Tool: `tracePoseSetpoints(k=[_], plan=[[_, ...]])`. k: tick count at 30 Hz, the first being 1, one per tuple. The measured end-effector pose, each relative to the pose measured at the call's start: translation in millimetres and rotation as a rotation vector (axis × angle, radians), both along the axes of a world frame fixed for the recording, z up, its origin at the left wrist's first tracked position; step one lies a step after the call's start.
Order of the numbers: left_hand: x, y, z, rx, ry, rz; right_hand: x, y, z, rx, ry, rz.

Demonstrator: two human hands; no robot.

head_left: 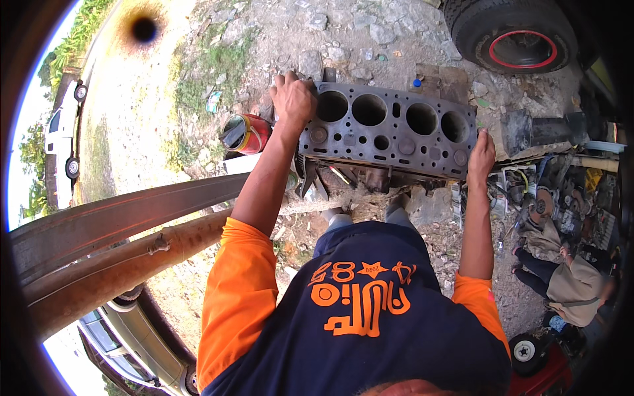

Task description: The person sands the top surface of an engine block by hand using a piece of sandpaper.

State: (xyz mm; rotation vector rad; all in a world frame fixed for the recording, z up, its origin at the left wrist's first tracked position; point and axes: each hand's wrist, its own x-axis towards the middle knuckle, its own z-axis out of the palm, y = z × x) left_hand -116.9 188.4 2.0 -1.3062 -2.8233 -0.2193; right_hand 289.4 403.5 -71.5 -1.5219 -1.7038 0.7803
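A dark grey engine block (pixel 396 144) lies in front of me, its flat top face showing several large round bores and smaller holes. My left hand (pixel 294 99) grips its far left corner, with the fingers curled toward the far edge. My right hand (pixel 482 156) clasps the right end, thumb side up against the edge. The fingers' undersides are hidden behind the metal. What the block rests on is mostly out of sight beneath it.
A red tub (pixel 254 135) stands left of the block. A steel beam (pixel 132 208) and a rusty pipe (pixel 132 264) cross at left. A large tyre (pixel 472 30) lies at far right. Loose parts (pixel 545 204) and a seated person (pixel 574 287) are at right.
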Motion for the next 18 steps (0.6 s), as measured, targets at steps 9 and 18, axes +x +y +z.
tracePoseSetpoints(k=[9, 18], plan=[[11.1, -1.4, -3.6, -0.013, -0.024, -0.026, -0.6, -0.5, 5.8, -0.012, 0.002, 0.029], [22.4, 8.0, -6.6, -0.019, -0.003, -0.042, 0.0, 0.1, 0.5, 0.014, 0.015, 0.016]])
